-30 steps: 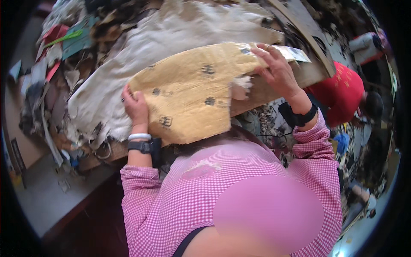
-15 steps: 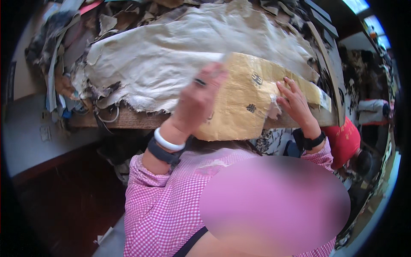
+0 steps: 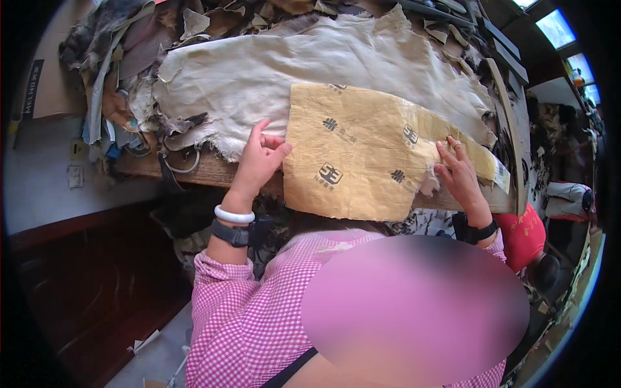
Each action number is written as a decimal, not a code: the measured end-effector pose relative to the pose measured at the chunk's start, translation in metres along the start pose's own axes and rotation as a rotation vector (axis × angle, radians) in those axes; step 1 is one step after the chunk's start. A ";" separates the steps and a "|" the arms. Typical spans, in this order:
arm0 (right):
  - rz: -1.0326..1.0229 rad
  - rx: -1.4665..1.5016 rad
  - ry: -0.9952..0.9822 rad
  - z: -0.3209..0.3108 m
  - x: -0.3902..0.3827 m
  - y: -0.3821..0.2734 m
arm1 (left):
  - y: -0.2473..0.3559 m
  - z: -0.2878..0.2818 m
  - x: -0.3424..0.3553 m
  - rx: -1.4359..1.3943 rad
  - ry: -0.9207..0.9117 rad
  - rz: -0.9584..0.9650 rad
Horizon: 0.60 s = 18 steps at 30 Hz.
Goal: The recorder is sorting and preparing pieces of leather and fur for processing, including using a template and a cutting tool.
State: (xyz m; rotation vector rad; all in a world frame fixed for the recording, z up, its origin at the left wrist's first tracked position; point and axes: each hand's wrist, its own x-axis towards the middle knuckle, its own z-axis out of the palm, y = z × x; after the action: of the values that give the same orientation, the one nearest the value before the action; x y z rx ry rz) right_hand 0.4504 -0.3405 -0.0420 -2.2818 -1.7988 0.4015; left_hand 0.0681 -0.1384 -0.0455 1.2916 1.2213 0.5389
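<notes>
A brown paper sheet (image 3: 349, 155) with dark printed marks, cut with a curved top and a narrow right end, lies over the front of a pale, wrinkled hide (image 3: 259, 71) on a wooden board (image 3: 213, 167). My left hand (image 3: 259, 158) is open beside the paper's left edge, thumb at or near that edge, fingers apart over the hide. My right hand (image 3: 459, 171) rests with spread fingertips on the paper's narrower right part, beside a small torn pale flap (image 3: 429, 183).
Heaped scraps of fur and leather (image 3: 110, 77) lie behind and left of the hide. A cardboard box (image 3: 55, 58) is at the left. Long strips (image 3: 501, 90) stand at the right, where a person in red (image 3: 521, 236) is bent over below the board. Windows (image 3: 553, 29) are at upper right.
My left hand was on the paper's left side, swung blurred across it, and is now open at its left edge. My right hand stays on the paper. The whole view has shifted.
</notes>
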 end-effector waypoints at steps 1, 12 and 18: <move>-0.002 -0.001 -0.001 0.000 0.000 0.000 | -0.008 0.000 -0.002 0.082 -0.024 0.085; -0.037 -0.040 0.019 0.002 -0.002 0.005 | -0.020 0.014 0.014 0.140 0.044 0.254; -0.044 -0.010 0.009 -0.006 0.001 -0.002 | -0.022 0.014 0.017 0.106 0.081 0.144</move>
State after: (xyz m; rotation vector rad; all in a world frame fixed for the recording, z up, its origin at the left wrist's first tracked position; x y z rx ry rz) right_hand 0.4510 -0.3396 -0.0358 -2.2424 -1.8479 0.3749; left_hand 0.0793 -0.1357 -0.0745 1.4675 1.2432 0.6430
